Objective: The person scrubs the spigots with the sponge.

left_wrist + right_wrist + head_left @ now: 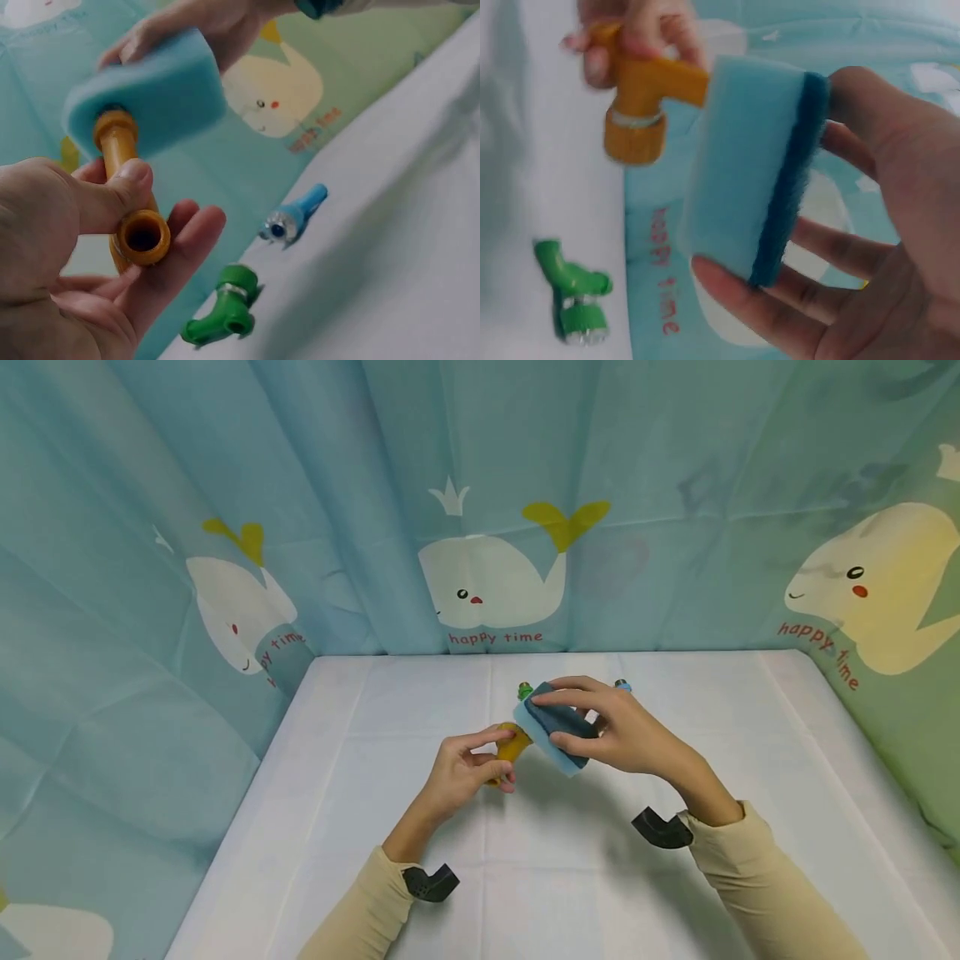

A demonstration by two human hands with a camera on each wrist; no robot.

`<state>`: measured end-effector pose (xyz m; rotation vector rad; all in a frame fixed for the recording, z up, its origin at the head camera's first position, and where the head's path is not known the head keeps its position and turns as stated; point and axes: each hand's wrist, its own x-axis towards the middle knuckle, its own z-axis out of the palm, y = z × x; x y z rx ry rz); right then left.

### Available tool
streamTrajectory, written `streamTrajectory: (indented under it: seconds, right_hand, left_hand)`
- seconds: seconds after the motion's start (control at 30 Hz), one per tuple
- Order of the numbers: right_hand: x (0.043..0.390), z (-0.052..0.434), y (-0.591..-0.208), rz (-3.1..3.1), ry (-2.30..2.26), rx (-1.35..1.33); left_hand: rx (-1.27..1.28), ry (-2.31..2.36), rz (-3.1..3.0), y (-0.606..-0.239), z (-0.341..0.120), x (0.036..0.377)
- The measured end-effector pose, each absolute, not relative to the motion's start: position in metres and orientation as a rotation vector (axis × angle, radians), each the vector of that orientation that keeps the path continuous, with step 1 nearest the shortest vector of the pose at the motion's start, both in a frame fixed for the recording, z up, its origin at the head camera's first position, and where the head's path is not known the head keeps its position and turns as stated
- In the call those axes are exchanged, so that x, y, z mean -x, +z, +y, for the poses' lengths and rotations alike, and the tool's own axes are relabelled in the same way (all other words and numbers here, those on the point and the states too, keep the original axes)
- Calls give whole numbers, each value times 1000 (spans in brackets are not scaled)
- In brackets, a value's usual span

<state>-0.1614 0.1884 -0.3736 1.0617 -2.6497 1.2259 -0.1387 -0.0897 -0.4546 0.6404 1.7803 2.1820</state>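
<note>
My left hand (459,774) holds an orange tap-like plastic pipe fitting (513,747) between thumb and fingers, above the white table. In the left wrist view, one round open end of the fitting (144,238) faces the camera. My right hand (633,735) grips a sponge (553,714), light blue with a dark blue scouring side. The right wrist view shows the thumb and fingers at the edges of the sponge (739,169). The sponge's light side meets one tube end of the fitting (641,94); how firmly it presses cannot be told.
On the white table (375,793), beyond the hands, lie a green pipe fitting (229,304) and a blue one (294,215). The right hand partly covers the blue one in the head view. A blue-green whale-print curtain (337,510) borders the table's back and sides.
</note>
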Motion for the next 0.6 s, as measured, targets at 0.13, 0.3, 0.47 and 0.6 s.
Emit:
streamTrajectory:
  seconds: [0.13,0.3,0.47,0.6]
  right_hand:
    - [163,191,-375,-2644,1175,-1042]
    - [164,190,-375,-2648,1212,-1057]
    - [166,191,-376,-2669,1158,-1009]
    - [165,190,-375,-2664,1206,-1054]
  left_hand:
    - [-611,2170,1797,-455,-89,138]
    - [-623,2173,1815,-456,-90,140]
    - [-633,2167,1818,-456,-90,140]
    - [-624,2167,1820,-455,-90,139]
